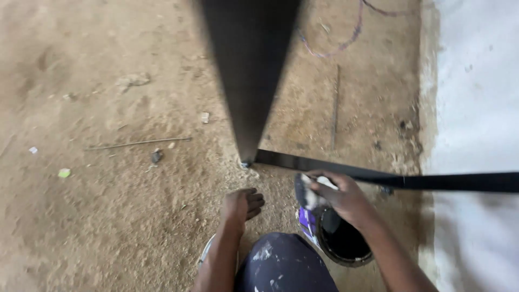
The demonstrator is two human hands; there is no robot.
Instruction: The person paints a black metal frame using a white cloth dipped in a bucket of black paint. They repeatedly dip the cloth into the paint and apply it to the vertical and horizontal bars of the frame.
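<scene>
Gripping a paint-smeared rag [309,193] in the right hand [343,199] above a black paint can [341,241], left hand [241,207] loose, empty, near the black metal frame [250,81]

open: dirt floor [108,216] left | blocked: black frame [248,81], wall [476,108] right

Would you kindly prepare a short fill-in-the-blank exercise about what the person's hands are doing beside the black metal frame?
1. The right hand holds a paint-stained brush above a round ____ of black paint.
2. The left hand hangs ____, holding nothing.
3. The frame's upright post and its low bar are both coloured ____.
4. The ground under the frame is bare, sandy ____.

Missing words: can; empty; black; dirt
</scene>
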